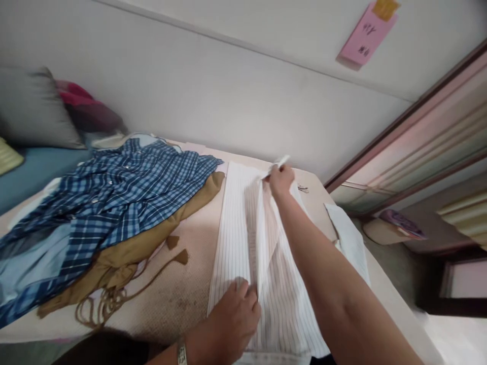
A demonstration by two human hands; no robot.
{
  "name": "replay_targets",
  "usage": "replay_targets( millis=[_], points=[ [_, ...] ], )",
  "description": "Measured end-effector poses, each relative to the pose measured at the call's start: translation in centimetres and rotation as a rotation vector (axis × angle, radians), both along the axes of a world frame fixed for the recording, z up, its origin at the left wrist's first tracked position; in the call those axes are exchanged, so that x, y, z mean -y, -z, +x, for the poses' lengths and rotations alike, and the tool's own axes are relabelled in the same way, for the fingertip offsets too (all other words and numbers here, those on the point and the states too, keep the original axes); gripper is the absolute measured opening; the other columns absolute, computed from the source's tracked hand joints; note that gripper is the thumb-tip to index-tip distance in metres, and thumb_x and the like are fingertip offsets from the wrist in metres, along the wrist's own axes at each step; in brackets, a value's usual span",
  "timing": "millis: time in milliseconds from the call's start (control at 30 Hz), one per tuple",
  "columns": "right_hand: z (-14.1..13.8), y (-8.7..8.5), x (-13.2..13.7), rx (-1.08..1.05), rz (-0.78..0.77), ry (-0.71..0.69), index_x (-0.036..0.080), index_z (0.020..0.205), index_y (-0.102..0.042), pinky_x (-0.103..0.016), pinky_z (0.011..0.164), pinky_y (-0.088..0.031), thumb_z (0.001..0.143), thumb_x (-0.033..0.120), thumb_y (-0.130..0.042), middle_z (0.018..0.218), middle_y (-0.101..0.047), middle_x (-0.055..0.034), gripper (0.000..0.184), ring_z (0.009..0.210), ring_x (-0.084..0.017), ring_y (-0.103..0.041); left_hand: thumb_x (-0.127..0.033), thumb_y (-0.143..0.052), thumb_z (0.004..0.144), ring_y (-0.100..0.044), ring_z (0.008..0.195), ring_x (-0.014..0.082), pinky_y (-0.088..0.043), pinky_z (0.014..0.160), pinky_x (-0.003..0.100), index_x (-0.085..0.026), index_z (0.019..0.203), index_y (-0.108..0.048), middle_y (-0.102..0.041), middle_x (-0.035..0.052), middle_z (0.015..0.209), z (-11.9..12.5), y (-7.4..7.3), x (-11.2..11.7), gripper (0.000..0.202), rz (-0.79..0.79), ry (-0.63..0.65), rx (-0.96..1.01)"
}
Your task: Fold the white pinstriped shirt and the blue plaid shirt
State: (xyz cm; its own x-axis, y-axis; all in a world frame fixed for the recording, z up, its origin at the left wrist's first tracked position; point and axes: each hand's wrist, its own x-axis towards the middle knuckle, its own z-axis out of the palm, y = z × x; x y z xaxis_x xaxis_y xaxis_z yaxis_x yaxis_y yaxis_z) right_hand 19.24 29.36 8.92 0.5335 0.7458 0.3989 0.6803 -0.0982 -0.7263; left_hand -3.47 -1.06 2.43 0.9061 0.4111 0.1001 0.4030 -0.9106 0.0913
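1. Fingers of the right hand (281, 178) close in a pinch on the far edge of the striped cloth (231, 223), lifting a fold; a white tip of fabric sticks out past the knuckles.
2. Left hand (233, 318) lies low on the near part of the cloth, fingers loosely bent, tips at the fold. Cannot tell whether they grip or only press. Bracelet (181, 352) on that wrist.
3. Cloth lies lengthwise on the beige cover (200, 235), in front of the wall (236, 96).
4. Right forearm crosses the cloth's right side and hides part of it.
5. To the left, apart from both hands: plaid shirt (148, 177) over a brown garment (158, 234), brown cord (155, 282) trailing below.
6. To the right, beyond the forearm: white cloth (348, 230) near the cover's edge.
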Motion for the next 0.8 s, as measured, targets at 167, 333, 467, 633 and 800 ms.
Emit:
replay_targets(
  millis=[167, 333, 467, 633, 800],
  points=[
    [-6.4, 6.0, -1.2, 0.088, -0.312, -0.137, 0.019, 0.079, -0.060, -0.029, 0.075, -0.050, 0.091, 0.032, -0.059, 0.077, -0.067, -0.0073, 0.018, 0.081, -0.022, -0.066, -0.040, -0.059, 0.088, -0.053, 0.100, 0.0296, -0.042, 0.095, 0.046, -0.009, 0.102, -0.064, -0.061, 0.0145, 0.101, -0.3, 0.7, -0.7, 0.034, -0.039, 0.017, 0.045],
    [-6.4, 7.9, 0.0, 0.232, -0.460, -0.182, 0.017, 0.101, -0.064, -0.033, 0.082, -0.049, 0.096, 0.026, -0.052, 0.099, -0.071, -0.0118, 0.016, 0.096, -0.025, -0.066, -0.029, -0.048, 0.097, -0.056, 0.099, 0.0274, -0.044, 0.092, 0.043, -0.014, 0.100, -0.061, -0.064, 0.0120, 0.098, 0.3, 2.1, -0.2, 0.020, -0.076, -0.084, 0.098],
    [-5.8, 7.5, -1.9, 0.378, -0.505, -0.190, 0.015, 0.127, -0.058, -0.041, 0.088, -0.049, 0.098, 0.024, -0.045, 0.122, -0.065, -0.0183, 0.033, 0.110, -0.030, -0.062, -0.034, -0.049, 0.099, -0.060, 0.098, 0.0291, -0.046, 0.089, 0.046, -0.020, 0.122, -0.057, -0.067, 0.0091, 0.095, 1.6, 4.5, 0.5, 0.028, 0.035, -0.192, 0.225],
    [-7.1, 7.6, -6.5, 0.554, -0.553, -0.402, 0.027, 0.143, -0.051, -0.044, 0.104, -0.042, 0.089, 0.021, -0.061, 0.145, -0.054, -0.0110, 0.056, 0.137, -0.030, -0.042, -0.035, -0.056, 0.095, -0.063, 0.090, 0.0300, -0.049, 0.082, 0.046, -0.024, 0.118, -0.061, -0.070, 0.0086, 0.088, 3.2, 8.7, 0.5, 0.025, 0.224, -0.218, 0.402],
    [-7.3, 8.0, -9.7, 0.654, -0.690, -0.501, 0.022, 0.118, -0.067, -0.047, 0.102, -0.043, 0.079, 0.019, -0.071, 0.131, -0.062, -0.0118, 0.039, 0.131, -0.033, -0.047, -0.030, -0.058, 0.093, -0.061, 0.079, 0.0231, -0.049, 0.079, 0.038, -0.023, 0.099, -0.065, -0.063, 0.0051, 0.076, 2.8, 8.8, 0.7, 0.012, 0.076, -0.233, 0.362]
  ],
)
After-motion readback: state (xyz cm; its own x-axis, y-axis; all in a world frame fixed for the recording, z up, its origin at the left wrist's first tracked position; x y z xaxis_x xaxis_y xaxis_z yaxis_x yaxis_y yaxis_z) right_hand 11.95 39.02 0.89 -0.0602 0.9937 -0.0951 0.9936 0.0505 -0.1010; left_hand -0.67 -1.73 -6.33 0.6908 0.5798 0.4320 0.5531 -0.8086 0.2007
